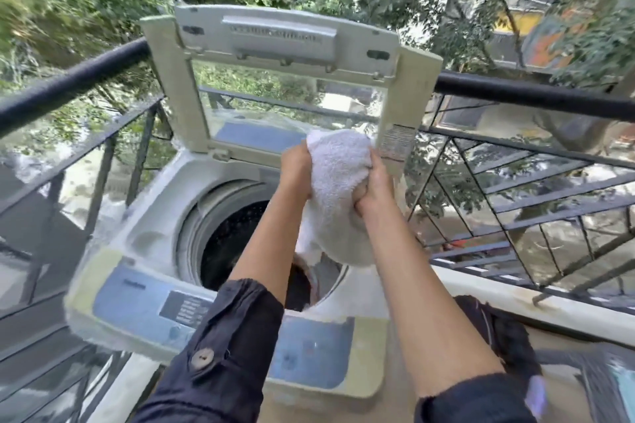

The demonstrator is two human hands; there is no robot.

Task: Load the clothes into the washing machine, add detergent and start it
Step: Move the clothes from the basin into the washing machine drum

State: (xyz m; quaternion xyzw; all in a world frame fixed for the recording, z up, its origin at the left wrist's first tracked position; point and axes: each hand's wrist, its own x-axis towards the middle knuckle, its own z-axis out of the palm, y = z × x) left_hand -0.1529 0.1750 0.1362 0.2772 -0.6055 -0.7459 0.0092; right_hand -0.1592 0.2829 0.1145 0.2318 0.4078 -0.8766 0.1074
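Observation:
A top-loading washing machine (pixel 151 244) stands on a balcony with its lid (pixel 275 41) raised upright. Its round drum (pixel 226 240) is open and dark inside; something dark lies at the drum's near right edge. Both hands hold a white towel (pixel 338 182) bunched above the drum's right side. My left hand (pixel 296 166) grips the towel's left edge and my right hand (pixel 374 187) grips its right side. The towel's lower end hangs down toward the drum opening. The blue control panel (pixel 144 306) runs along the machine's near edge.
A black metal railing (pixel 536 96) encloses the balcony behind and on both sides of the machine. A dark garment (pixel 505 330) lies on the ledge to the right of the machine. Trees and buildings fill the background.

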